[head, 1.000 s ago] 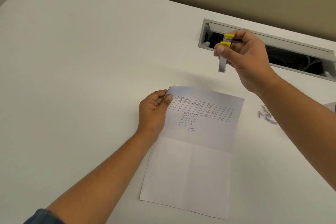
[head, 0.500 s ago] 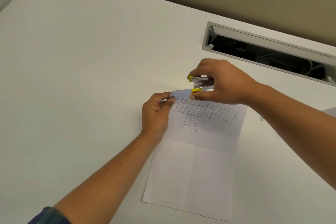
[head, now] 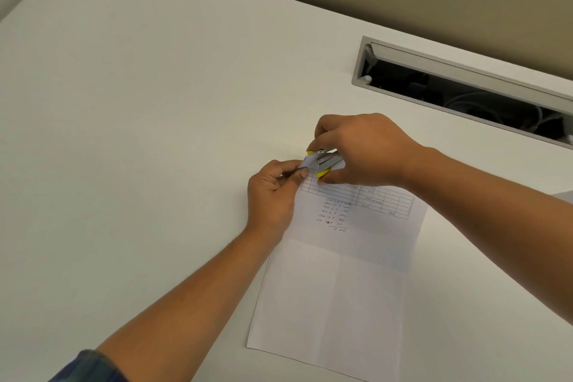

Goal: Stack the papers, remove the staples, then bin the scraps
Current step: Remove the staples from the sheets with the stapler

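Observation:
White papers (head: 341,282) with a printed table and handwritten sums lie on the white desk (head: 139,133), creased from folding. My left hand (head: 273,195) pinches their top left corner and lifts it slightly. My right hand (head: 362,149) holds a small yellow and metal staple remover (head: 325,161) with its jaws against that raised corner. The staple itself is hidden under the tool and my fingers.
A grey-framed cable slot (head: 465,90) is sunk into the desk at the back right, dark inside with cables. The desk's curved far edge runs along a beige wall. A small grey shape shows at the right frame edge.
My right hand came down from near the cable slot with the staple remover and brought it onto the paper corner. My left hand kept its pinch on that corner.

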Demonstrator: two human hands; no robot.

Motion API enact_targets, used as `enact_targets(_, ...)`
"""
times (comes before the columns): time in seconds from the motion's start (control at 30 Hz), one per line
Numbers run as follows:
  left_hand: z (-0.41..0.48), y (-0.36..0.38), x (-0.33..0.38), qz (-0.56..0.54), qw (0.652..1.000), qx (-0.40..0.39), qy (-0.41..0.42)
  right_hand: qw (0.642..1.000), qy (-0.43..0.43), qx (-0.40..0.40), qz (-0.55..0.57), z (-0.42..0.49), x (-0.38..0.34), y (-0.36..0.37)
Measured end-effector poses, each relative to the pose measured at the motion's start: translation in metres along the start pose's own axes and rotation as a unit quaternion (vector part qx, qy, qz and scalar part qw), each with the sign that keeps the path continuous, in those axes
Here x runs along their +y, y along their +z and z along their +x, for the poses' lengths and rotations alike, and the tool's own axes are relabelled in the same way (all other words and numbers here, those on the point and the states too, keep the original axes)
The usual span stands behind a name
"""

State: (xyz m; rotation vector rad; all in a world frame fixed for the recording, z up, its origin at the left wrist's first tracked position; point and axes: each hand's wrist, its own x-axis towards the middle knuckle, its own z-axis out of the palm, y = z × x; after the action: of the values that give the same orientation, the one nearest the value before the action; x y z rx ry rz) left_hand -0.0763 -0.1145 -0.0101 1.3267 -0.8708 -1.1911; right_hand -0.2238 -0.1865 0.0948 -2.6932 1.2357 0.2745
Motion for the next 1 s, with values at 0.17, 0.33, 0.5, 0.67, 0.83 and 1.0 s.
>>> enact_targets(0.17, 0.000, -0.001, 0.001, -0.014, 1.000, 0.001, -0.012, 1.000, -0.025, -0.006, -0.017, 0.001, -0.003, 0.002)
enact_targets(0.33, 0.000, 0.000, 0.002, -0.019, 1.000, -0.003, -0.010, 1.000, -0.026, 0.001, -0.015, 0.002, -0.002, 0.005)
enact_targets(0.5, -0.001, -0.001, 0.003, -0.022, 1.000, -0.008, -0.009, 0.999, -0.029, 0.015, -0.019, 0.003, -0.003, 0.006)
enact_targets(0.67, -0.003, -0.001, 0.004, -0.017, 1.000, -0.013, -0.012, 0.999, -0.016, 0.027, -0.013, 0.003, -0.003, 0.009)
enact_targets(0.83, -0.002, -0.001, 0.006, -0.010, 1.000, -0.010, -0.020, 0.999, -0.006, 0.014, 0.032, -0.002, 0.000, 0.005)
enact_targets(1.0, -0.004, 0.000, 0.008, -0.001, 1.000, -0.002, -0.029, 0.987, 0.045, 0.067, 0.137, -0.011, 0.012, -0.009)
